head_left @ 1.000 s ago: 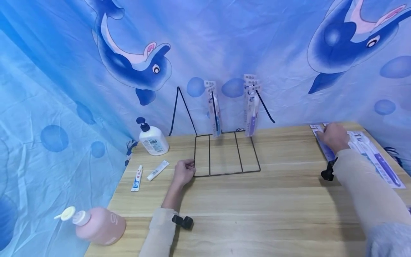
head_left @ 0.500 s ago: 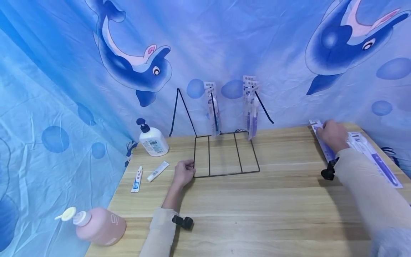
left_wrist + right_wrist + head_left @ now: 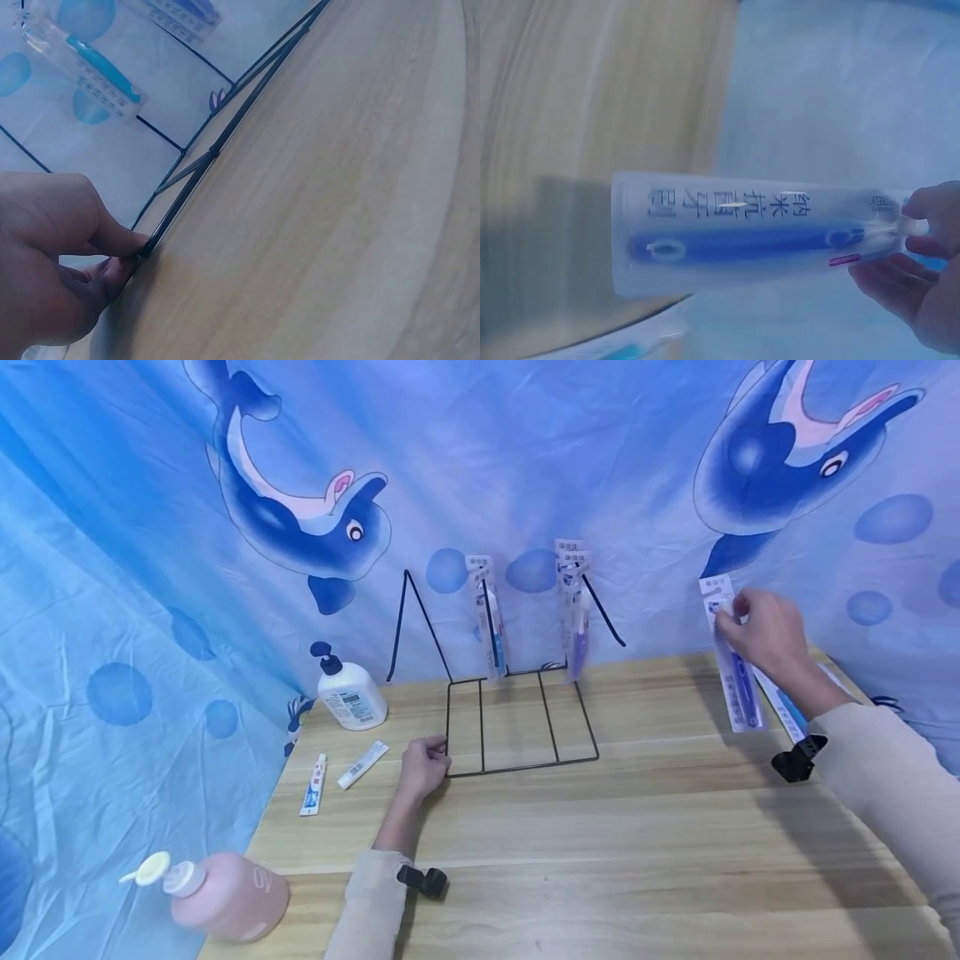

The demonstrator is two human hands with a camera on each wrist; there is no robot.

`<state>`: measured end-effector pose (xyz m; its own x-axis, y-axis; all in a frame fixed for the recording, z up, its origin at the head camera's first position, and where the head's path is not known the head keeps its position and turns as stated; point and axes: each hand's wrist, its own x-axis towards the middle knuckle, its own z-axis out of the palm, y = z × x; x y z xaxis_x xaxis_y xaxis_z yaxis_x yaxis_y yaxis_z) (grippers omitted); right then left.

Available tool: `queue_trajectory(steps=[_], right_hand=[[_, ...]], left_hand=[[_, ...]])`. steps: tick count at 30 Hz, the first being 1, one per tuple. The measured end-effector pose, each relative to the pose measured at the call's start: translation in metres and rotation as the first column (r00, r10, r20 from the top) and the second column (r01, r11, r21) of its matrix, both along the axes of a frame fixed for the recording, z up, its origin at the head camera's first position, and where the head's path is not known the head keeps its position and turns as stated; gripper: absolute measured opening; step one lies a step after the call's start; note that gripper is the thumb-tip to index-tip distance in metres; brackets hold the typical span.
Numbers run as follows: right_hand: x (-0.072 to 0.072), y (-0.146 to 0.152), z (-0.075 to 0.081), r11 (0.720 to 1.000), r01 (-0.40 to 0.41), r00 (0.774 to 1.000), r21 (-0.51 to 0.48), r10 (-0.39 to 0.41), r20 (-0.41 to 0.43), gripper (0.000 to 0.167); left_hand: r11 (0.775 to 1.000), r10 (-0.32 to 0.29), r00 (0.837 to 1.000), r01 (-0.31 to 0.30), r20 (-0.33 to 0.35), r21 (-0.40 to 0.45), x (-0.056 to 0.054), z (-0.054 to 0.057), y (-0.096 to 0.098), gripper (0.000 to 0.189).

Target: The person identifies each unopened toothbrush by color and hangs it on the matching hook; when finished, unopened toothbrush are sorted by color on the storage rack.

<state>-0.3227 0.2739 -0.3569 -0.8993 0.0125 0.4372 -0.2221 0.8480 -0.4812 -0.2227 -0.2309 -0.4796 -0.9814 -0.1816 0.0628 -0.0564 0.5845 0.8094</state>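
Note:
My right hand [image 3: 768,631] pinches a packaged purple toothbrush [image 3: 738,685] near its top, holding it upright over the back right of the table. In the right wrist view the clear pack [image 3: 727,232] runs sideways from thumb and fingers. My left hand [image 3: 424,767] pinches the front left corner of a black wire display rack [image 3: 525,767]; the left wrist view shows thumb and finger at the rod end [image 3: 180,206]. Packaged toothbrushes hang from the rack's prongs: blue ones [image 3: 495,635] in the middle, purple ones [image 3: 576,627] on the right. The left prong holds nothing.
Left of the rack stand a white pump bottle [image 3: 352,697] and two toothpaste tubes, one [image 3: 314,785] beside the other [image 3: 363,765]. A pink pump bottle [image 3: 232,897] is at the front left. More packaged toothbrushes [image 3: 783,706] lie under my right forearm. A dolphin curtain [image 3: 615,460] hangs behind.
My right hand has lifted a packaged purple toothbrush off the pile at the right and brought it upright. My left hand keeps its grip on the rack corner.

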Motion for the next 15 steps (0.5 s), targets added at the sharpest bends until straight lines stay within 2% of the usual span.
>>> queue_trajectory(steps=[4,7,12,15], right_hand=[[0.026,-0.019,0.023,0.996,-0.086,0.986,0.008,0.087,-0.145,0.027],[0.045,-0.033,0.034,0.988,-0.151,0.954,0.019,0.150,-0.261,0.022],[0.080,-0.055,0.037,0.970,-0.241,0.877,0.003,0.219,-0.427,0.013],[0.101,-0.069,0.033,0.957,-0.289,0.849,-0.034,0.240,-0.471,0.011]], left_hand=[[1.000,0.000,1.000,0.000,-0.001,-0.002,0.002,0.001,0.000,0.042],[1.000,-0.001,1.000,0.001,-0.002,-0.002,0.002,0.002,0.000,0.042],[1.000,-0.001,1.000,0.001,-0.011,0.005,0.001,0.000,0.000,0.042],[1.000,0.000,1.000,0.001,-0.023,0.013,0.001,-0.001,-0.002,0.042]])
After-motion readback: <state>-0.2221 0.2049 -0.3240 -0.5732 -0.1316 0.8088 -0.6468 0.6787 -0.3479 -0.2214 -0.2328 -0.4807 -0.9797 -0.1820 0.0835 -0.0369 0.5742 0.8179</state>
